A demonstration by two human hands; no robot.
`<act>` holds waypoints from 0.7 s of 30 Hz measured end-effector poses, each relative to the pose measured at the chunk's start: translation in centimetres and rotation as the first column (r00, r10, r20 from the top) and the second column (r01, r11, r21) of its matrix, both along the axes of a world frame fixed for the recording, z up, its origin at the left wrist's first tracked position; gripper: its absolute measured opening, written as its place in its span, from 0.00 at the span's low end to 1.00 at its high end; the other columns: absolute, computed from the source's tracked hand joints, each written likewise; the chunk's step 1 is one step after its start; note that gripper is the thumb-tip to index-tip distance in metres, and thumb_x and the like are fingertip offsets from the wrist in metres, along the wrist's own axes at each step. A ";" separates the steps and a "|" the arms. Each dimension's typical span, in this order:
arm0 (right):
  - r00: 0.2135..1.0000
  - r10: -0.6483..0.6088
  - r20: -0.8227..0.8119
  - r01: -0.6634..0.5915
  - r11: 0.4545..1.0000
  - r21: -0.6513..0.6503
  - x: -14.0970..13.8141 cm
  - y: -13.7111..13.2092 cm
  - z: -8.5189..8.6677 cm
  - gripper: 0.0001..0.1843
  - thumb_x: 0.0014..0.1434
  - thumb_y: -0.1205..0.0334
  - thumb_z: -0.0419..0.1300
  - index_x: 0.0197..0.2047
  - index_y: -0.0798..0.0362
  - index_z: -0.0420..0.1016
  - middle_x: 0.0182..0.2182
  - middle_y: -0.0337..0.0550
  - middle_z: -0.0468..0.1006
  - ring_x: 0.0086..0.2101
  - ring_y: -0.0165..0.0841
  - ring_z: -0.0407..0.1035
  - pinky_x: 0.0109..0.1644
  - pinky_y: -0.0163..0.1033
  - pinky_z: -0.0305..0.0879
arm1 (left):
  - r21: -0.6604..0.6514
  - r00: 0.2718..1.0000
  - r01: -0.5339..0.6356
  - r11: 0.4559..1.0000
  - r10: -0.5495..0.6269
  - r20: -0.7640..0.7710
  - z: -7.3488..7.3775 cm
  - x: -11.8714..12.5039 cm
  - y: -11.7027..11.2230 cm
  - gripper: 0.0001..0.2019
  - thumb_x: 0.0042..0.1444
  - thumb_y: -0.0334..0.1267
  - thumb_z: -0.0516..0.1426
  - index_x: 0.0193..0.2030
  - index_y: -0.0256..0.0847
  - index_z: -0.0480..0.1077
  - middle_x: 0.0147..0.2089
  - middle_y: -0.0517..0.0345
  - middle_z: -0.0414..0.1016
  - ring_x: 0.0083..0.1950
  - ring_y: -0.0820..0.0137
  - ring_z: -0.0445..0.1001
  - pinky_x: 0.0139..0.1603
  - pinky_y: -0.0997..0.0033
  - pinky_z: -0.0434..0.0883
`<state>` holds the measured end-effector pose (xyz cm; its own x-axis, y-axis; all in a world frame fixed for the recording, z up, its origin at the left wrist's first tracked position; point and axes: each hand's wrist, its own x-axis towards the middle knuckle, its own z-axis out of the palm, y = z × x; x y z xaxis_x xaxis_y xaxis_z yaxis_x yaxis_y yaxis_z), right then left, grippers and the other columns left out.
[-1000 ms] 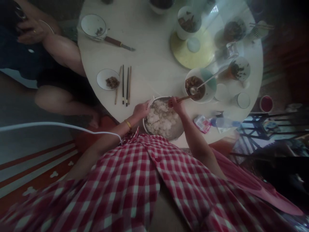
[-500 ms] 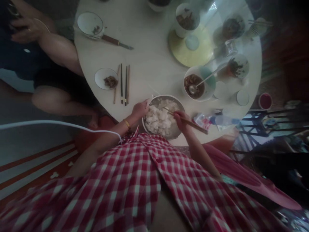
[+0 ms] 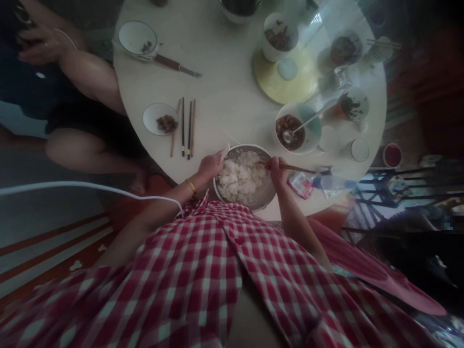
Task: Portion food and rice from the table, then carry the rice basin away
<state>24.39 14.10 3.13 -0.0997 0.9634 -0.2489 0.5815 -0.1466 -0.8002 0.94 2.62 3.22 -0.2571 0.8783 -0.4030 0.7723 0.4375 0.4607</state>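
Note:
A metal bowl (image 3: 268,195) heaped with white rice (image 3: 241,176) sits at the near edge of the round table (image 3: 224,101). My left hand (image 3: 210,165), with a gold bangle at the wrist, grips the bowl's left rim. My right hand (image 3: 278,170) is closed on a pair of wooden chopsticks (image 3: 299,168); their tips reach into the rice and the handles point right.
A bowl of dark food with a metal spoon (image 3: 292,130) stands just beyond the rice bowl. Spare chopsticks (image 3: 186,126) and a small plate (image 3: 159,119) lie to the left. More dishes crowd the far right. Another person (image 3: 68,72) sits at the left.
A second ago my right hand held the chopsticks out toward the dark food bowl. It then drew back over the rice bowl, and the chopstick tips now rest in the rice. The left hand stayed on the rim.

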 end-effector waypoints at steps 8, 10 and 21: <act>0.998 0.060 -0.007 -0.060 0.998 0.007 -0.9 -2.0 -0.7 0.21 0.63 0.46 0.46 0.27 0.50 0.66 0.24 0.42 0.74 0.27 0.33 0.71 0.33 0.37 0.68 | -0.004 1.000 -0.029 1.000 0.029 0.009 -0.1 0.0 0.0 0.23 0.62 0.37 0.48 0.63 0.41 0.66 0.45 0.47 0.80 0.45 0.61 0.78 0.47 0.66 0.70; 0.996 0.088 0.009 -0.088 0.996 0.009 -1.6 -3.2 -0.8 0.22 0.63 0.47 0.45 0.26 0.51 0.67 0.24 0.42 0.74 0.28 0.33 0.71 0.36 0.37 0.67 | 0.005 0.999 -0.046 0.999 0.046 0.011 -0.2 0.2 -0.1 0.23 0.62 0.37 0.48 0.63 0.41 0.66 0.46 0.48 0.80 0.46 0.61 0.78 0.47 0.66 0.70; 0.927 0.373 0.023 -0.374 0.926 0.058 -1.6 -4.8 3.7 0.26 0.62 0.39 0.48 0.31 0.52 0.73 0.25 0.43 0.75 0.31 0.36 0.71 0.39 0.41 0.67 | -0.077 0.980 -0.163 0.984 0.170 0.099 0.9 1.2 -4.9 0.27 0.61 0.36 0.49 0.68 0.39 0.58 0.51 0.47 0.79 0.50 0.60 0.77 0.52 0.64 0.70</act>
<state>22.76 9.31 6.82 -0.4530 0.8700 -0.1947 0.5937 0.1314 -0.7939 2.19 -2.24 4.09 -0.3502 0.7965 -0.4928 0.6349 0.5887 0.5003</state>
